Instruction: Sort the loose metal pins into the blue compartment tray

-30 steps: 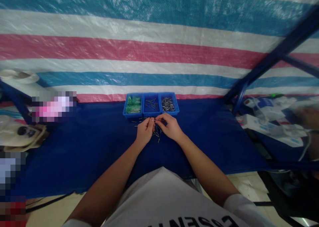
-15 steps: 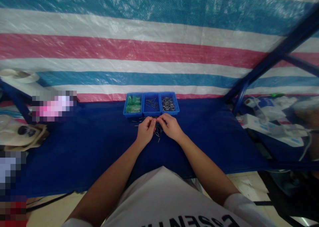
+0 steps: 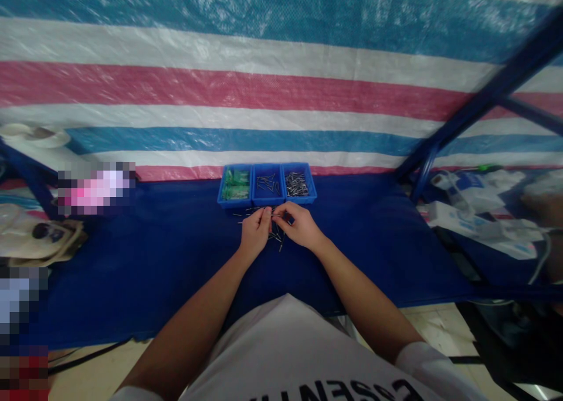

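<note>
Over the blue table my left hand (image 3: 255, 230) is closed in a pinch, thumb on top. A thin metal pin (image 3: 277, 215) stretches from its fingertips toward my right hand (image 3: 301, 226), whose thumb and curled forefinger close around the other end. The pin's exact shape is too small to make out. Under and between the hands lies a loose pile of thin metal pins (image 3: 280, 237), partly hidden by them. Several more pins (image 3: 237, 214) lie scattered left of the left hand. Just beyond the hands stand three joined blue bins.
The left bin (image 3: 235, 203) holds green and clear packets, the middle bin (image 3: 268, 201) some pins, the right bin (image 3: 299, 200) many pins. A striped tarp (image 3: 281, 90) hangs behind. A blue metal frame (image 3: 424, 172) and a white power strip (image 3: 453, 219) are at right.
My right hand's fingers have opened up a little and curled, so the pin between the hands now shows. My left hand has shifted slightly left with its thumb raised.
</note>
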Available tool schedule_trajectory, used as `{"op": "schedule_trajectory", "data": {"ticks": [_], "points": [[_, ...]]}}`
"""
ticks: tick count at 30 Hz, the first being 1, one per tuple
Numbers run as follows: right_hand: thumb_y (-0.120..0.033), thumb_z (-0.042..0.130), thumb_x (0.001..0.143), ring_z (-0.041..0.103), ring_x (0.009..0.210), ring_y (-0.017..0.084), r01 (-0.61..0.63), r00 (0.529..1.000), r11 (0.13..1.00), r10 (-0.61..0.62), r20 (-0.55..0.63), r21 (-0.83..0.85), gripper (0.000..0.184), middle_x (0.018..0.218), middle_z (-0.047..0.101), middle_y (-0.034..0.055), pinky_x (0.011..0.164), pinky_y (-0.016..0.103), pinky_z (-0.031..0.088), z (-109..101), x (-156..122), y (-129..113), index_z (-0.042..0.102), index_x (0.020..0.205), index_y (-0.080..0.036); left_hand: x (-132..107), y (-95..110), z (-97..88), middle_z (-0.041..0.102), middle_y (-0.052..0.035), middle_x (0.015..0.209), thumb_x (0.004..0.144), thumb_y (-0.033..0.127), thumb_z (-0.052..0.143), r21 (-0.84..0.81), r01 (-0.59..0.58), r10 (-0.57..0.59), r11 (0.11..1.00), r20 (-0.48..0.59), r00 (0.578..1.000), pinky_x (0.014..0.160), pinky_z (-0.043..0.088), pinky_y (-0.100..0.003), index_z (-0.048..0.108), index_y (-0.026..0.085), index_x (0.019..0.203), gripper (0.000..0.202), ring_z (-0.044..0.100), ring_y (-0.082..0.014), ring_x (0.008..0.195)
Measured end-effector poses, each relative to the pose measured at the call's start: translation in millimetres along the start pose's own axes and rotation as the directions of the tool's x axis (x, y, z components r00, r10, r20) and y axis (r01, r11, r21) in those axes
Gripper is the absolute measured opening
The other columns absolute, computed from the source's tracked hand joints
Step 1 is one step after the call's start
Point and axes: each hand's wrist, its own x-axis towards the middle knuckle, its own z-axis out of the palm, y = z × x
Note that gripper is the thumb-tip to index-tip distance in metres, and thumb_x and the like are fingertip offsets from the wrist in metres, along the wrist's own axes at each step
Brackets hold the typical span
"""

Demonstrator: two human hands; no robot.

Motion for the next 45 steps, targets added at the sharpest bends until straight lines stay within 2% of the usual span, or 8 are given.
{"op": "schedule_trajectory", "data": {"ticks": [7,15,22,27,31,39,43,45], "points": [[-0.025,0.051,0.095,0.059,0.081,0.016,0.013,1.0,0.998,-0.014,-0.017,-0.065,0.016,0.083,0.064,0.0046,0.077,0.03,0.046,-2.1,1.7,-0.7,0.062,0.084,-0.019,-1.3,1.2,0.6,0.053,0.0035,0.053,0.094,0.047,0.039,-0.011,-0.013,0.013,1.0,0.04,0.999,0.055,0.038,-0.023,0.052,0.019,0.067,0.041,0.049,-0.0099,0.051],[-0.028,0.048,0.096,0.058,0.076,0.017,-0.049,0.998,0.989,0.042,-0.054,-0.141,0.025,0.077,0.063,0.0048,0.073,0.03,0.045,-1.6,1.5,1.7,0.059,0.077,-0.019,-2.5,-1.7,1.9,0.055,0.0047,0.056,0.093,0.046,0.044,-0.054,-0.024,0.029,0.998,0.099,0.995,0.055,0.04,-0.023,0.056,0.019,0.083,0.031,0.052,-0.0104,0.052],[-0.033,0.045,0.098,0.055,0.072,0.016,-0.078,0.997,0.986,0.073,-0.041,-0.144,0.031,0.072,0.059,0.0033,0.07,0.029,0.042,-1.7,0.9,1.4,0.056,0.072,-0.019,-3.2,-0.2,1.1,0.055,0.0041,0.056,0.093,0.045,0.042,0.009,-0.04,0.039,0.999,0.096,0.995,0.055,0.038,-0.023,0.053,0.02,0.073,0.035,0.051,-0.0104,0.051],[-0.032,0.047,0.097,0.057,0.078,0.015,-0.065,0.998,0.995,0.066,0.018,-0.072,0.022,0.08,0.061,0.0034,0.074,0.028,0.043,-2.8,1.4,-3.8,0.058,0.083,-0.019,-2.1,0.5,-0.2,0.053,0.0028,0.052,0.095,0.044,0.036,0.079,-0.043,0.039,0.996,0.055,0.998,0.058,0.037,-0.024,0.049,0.019,0.059,0.046,0.049,-0.0103,0.051],[-0.031,0.046,0.097,0.056,0.08,0.015,-0.054,0.997,0.997,0.057,0.052,-0.053,0.021,0.085,0.062,0.0039,0.076,0.028,0.043,-3.2,1.5,-5.8,0.058,0.086,-0.019,-1.7,0.0,0.0,0.052,0.0025,0.051,0.095,0.046,0.036,0.057,-0.017,0.015,0.998,0.036,0.999,0.057,0.038,-0.024,0.048,0.019,0.057,0.048,0.049,-0.0103,0.051],[-0.037,0.038,0.1,0.05,0.071,0.015,-0.032,0.999,0.991,0.036,0.03,-0.132,0.038,0.07,0.054,0.0023,0.069,0.029,0.04,-3.1,1.1,-0.5,0.051,0.069,-0.02,-3.2,-1.1,1.3,0.053,0.0052,0.055,0.091,0.046,0.046,-0.08,-0.016,0.019,0.997,0.042,0.999,0.053,0.039,-0.023,0.057,0.019,0.084,0.03,0.05,-0.0094,0.049],[-0.04,0.034,0.101,0.05,0.07,0.015,-0.022,0.999,0.99,0.027,0.029,-0.14,0.041,0.069,0.053,0.0024,0.069,0.029,0.04,-1.9,0.9,1.8,0.051,0.069,-0.02,-2.8,-4.2,3.2,0.056,0.0046,0.059,0.09,0.045,0.049,-0.186,0.006,0.002,0.982,0.044,0.999,0.052,0.042,-0.022,0.057,0.02,0.102,0.029,0.054,-0.0099,0.051],[-0.04,0.033,0.101,0.05,0.071,0.016,-0.02,0.999,0.99,0.025,0.035,-0.139,0.042,0.069,0.054,0.0026,0.07,0.029,0.04,-1.4,0.7,2.4,0.051,0.07,-0.02,-2.4,-4.9,3.8,0.057,0.004,0.06,0.09,0.044,0.05,-0.2,0.005,0.005,0.98,0.051,0.999,0.051,0.043,-0.022,0.057,0.02,0.101,0.028,0.054,-0.0099,0.051]]}}
